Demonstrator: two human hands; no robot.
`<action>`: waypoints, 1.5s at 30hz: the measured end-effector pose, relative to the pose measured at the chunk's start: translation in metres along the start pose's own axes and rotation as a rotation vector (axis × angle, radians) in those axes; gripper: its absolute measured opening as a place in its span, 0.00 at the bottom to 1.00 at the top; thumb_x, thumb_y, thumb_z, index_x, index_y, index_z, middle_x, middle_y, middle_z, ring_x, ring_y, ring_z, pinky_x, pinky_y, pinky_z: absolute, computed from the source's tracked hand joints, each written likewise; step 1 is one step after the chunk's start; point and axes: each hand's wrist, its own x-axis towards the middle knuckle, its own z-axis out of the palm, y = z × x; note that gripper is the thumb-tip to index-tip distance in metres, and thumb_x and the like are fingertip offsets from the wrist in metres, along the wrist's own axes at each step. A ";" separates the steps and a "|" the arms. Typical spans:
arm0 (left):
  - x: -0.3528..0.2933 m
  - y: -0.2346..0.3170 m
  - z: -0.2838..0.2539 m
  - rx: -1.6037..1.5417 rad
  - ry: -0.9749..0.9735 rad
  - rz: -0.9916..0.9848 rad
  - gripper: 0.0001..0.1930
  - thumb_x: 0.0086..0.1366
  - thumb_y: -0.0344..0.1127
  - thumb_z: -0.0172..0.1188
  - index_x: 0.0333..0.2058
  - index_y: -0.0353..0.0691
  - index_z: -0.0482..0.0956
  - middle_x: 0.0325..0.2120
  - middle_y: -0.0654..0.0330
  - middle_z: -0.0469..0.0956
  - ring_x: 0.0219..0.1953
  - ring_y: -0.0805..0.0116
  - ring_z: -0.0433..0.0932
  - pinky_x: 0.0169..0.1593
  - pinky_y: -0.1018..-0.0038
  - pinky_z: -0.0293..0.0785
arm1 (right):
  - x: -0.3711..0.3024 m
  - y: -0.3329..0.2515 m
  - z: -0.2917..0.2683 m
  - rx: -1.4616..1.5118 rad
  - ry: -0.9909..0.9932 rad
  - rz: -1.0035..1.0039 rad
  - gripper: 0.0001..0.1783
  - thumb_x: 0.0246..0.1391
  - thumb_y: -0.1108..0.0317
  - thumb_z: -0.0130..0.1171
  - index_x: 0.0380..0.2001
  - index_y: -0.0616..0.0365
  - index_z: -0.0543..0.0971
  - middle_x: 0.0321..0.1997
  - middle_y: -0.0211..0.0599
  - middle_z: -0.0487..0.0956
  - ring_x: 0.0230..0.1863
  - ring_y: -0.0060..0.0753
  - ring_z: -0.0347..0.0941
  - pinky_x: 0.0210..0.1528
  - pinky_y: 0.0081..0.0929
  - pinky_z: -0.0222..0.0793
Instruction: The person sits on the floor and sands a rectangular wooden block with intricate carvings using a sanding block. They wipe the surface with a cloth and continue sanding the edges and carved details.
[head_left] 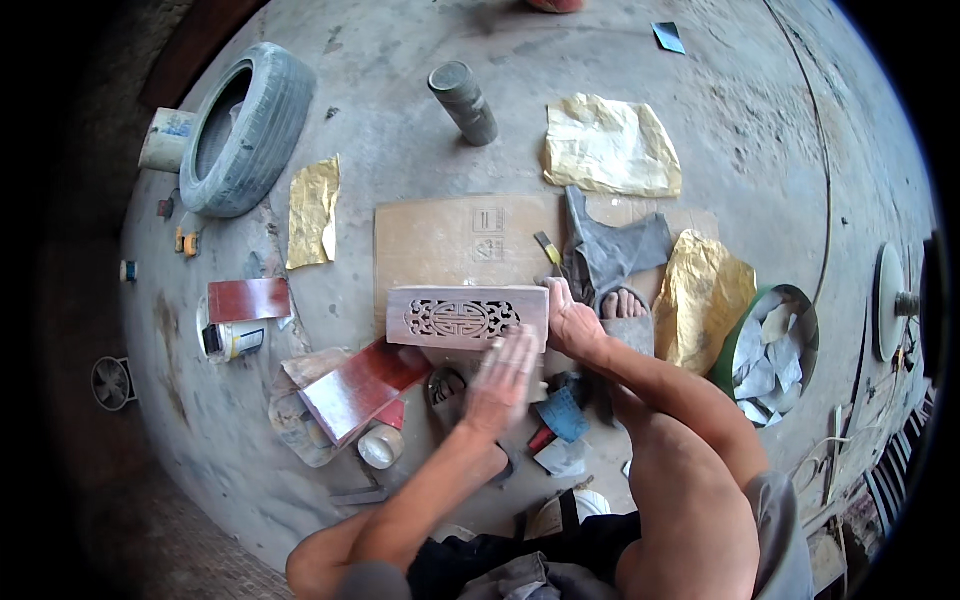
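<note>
A pale wooden panel (400, 318) with a cut-out lattice design lies crosswise before me, above a flat sheet of brown cardboard (420, 235). My right hand (573, 322) is closed around the panel's right end. Over the panel's lower right part lies my left hand (503, 385), its fingers stretched out and a little blurred. Whether anything thin is under those fingertips is hidden. Just beyond the right hand lie a small yellow-and-black brush (549, 250) and a grey cloth (620, 245).
Reddish boards (350, 395) and a whitish roll (381, 446) lie at left. Gold-coloured sheets (705, 300) are scattered around. A round green-rimmed container (733, 355) holds scraps at right. Farther off stand a tyre (265, 130) and a dark cylinder (465, 105). My sandalled foot (627, 310) is near the panel.
</note>
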 end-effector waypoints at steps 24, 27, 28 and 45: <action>0.025 0.024 -0.006 -0.110 0.021 -0.117 0.35 0.63 0.25 0.54 0.70 0.26 0.61 0.72 0.39 0.58 0.75 0.42 0.57 0.76 0.49 0.52 | 0.005 -0.009 -0.004 0.006 -0.117 0.015 0.38 0.56 0.72 0.52 0.67 0.80 0.54 0.67 0.76 0.63 0.38 0.58 0.83 0.37 0.47 0.80; 0.048 0.033 -0.005 -0.090 0.020 -0.127 0.37 0.62 0.24 0.55 0.70 0.26 0.60 0.72 0.39 0.58 0.76 0.43 0.56 0.77 0.51 0.51 | -0.008 0.018 0.017 -0.085 -0.105 0.000 0.41 0.57 0.71 0.52 0.69 0.81 0.51 0.71 0.80 0.57 0.39 0.57 0.83 0.39 0.45 0.81; 0.064 0.028 -0.008 -0.091 0.018 -0.127 0.37 0.61 0.24 0.54 0.70 0.26 0.60 0.73 0.39 0.58 0.76 0.44 0.55 0.77 0.51 0.51 | -0.007 0.027 0.026 -0.087 -0.117 -0.028 0.42 0.57 0.71 0.52 0.69 0.81 0.50 0.72 0.80 0.56 0.39 0.57 0.83 0.40 0.44 0.81; -0.013 0.072 -0.056 -0.640 -0.185 -0.850 0.15 0.62 0.37 0.71 0.41 0.33 0.82 0.34 0.47 0.85 0.39 0.50 0.84 0.44 0.61 0.78 | -0.038 -0.010 -0.102 0.138 -0.598 0.066 0.36 0.59 0.48 0.67 0.59 0.64 0.71 0.57 0.56 0.78 0.45 0.59 0.82 0.48 0.46 0.78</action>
